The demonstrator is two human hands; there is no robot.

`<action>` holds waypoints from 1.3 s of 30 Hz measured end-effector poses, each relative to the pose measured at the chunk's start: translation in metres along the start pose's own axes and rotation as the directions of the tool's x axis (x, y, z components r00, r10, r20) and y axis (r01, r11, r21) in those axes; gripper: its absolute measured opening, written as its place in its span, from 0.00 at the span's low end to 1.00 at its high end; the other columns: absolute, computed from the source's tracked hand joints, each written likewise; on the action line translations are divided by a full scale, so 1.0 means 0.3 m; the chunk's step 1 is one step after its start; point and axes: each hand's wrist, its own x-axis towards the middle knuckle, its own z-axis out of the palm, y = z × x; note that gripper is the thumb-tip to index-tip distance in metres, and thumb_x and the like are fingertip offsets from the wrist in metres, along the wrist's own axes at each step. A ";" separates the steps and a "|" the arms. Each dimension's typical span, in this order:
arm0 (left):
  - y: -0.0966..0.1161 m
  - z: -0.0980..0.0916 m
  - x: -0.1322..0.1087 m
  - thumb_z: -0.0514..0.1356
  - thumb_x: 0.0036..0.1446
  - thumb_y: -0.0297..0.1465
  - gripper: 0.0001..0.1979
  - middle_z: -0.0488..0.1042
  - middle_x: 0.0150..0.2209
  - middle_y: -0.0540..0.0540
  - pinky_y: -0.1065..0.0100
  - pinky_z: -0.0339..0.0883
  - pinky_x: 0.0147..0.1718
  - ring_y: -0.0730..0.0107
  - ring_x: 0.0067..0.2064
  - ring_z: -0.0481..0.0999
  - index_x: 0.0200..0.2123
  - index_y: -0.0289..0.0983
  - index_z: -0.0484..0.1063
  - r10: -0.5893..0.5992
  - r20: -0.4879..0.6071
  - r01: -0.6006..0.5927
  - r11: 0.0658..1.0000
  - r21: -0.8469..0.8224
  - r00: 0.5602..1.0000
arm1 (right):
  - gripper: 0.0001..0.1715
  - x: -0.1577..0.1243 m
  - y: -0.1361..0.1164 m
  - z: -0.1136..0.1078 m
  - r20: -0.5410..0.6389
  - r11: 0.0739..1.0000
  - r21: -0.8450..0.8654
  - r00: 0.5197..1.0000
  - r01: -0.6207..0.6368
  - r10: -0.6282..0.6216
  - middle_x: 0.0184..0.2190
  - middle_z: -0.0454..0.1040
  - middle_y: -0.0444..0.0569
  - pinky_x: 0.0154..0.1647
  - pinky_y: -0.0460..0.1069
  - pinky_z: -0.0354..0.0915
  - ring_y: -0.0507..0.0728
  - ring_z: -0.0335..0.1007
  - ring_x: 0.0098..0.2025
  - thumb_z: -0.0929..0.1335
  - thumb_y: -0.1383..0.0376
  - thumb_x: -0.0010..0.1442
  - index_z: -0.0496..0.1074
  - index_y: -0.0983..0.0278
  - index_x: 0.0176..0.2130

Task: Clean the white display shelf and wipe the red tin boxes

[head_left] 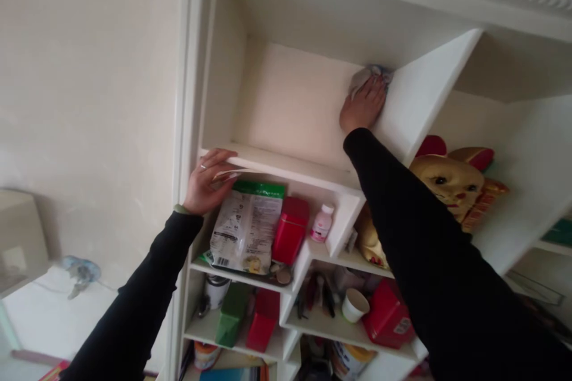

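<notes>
My right hand [364,105] reaches into the upper compartment of a white shelf unit. Its fingers press a crumpled greyish cloth [361,79] against the back panel [292,95], in the upper right corner. Lower left, my left hand [210,178] grips the front edge of the shelf board [286,162], fingers on top and thumb underneath. A thin pale strip [239,171] shows beside that thumb. Just below stands a printed food bag [245,229] with a green top, close to my left hand but not held.
Right of the bag stand a red tin [291,231] and a small pink bottle [322,223]. A golden cat figure [451,181] sits behind my right forearm. Lower shelves hold a green box [233,312], a paper cup [355,305] and a red box [388,315].
</notes>
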 end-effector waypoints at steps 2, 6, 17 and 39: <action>-0.003 -0.001 0.002 0.69 0.70 0.35 0.05 0.85 0.61 0.43 0.42 0.81 0.63 0.51 0.63 0.83 0.47 0.43 0.82 0.030 -0.016 -0.030 1.000 0.011 0.999 | 0.45 -0.037 -0.037 0.048 -0.031 0.996 -0.005 0.995 -0.094 0.094 0.86 0.37 0.79 0.86 0.74 0.34 0.71 0.32 0.90 0.61 0.63 0.80 0.45 0.81 0.84; -0.016 -0.005 0.007 0.69 0.70 0.36 0.05 0.86 0.59 0.43 0.45 0.80 0.62 0.52 0.62 0.84 0.46 0.43 0.82 0.064 -0.020 -0.063 0.997 0.049 0.998 | 0.45 -0.075 -0.070 0.109 -0.076 0.991 -0.038 0.989 -0.128 0.125 0.85 0.40 0.81 0.84 0.80 0.41 0.75 0.34 0.89 0.58 0.59 0.80 0.48 0.81 0.84; -0.035 -0.022 0.016 0.71 0.70 0.31 0.06 0.85 0.60 0.42 0.45 0.78 0.62 0.50 0.63 0.84 0.49 0.44 0.83 0.132 -0.001 -0.131 0.988 0.076 0.991 | 0.52 0.106 -0.020 0.026 0.065 0.949 -0.301 0.995 0.094 -0.077 0.86 0.34 0.78 0.84 0.80 0.37 0.80 0.30 0.89 0.50 0.49 0.83 0.35 0.83 0.85; -0.017 -0.017 0.015 0.68 0.72 0.34 0.05 0.85 0.61 0.42 0.45 0.79 0.65 0.53 0.64 0.83 0.47 0.42 0.83 0.084 0.014 -0.084 0.996 0.034 0.996 | 0.31 -0.249 0.005 -0.069 0.546 0.961 -0.274 0.829 0.035 0.125 0.67 0.78 0.61 0.69 0.67 0.76 0.67 0.79 0.66 0.75 0.51 0.76 0.76 0.66 0.68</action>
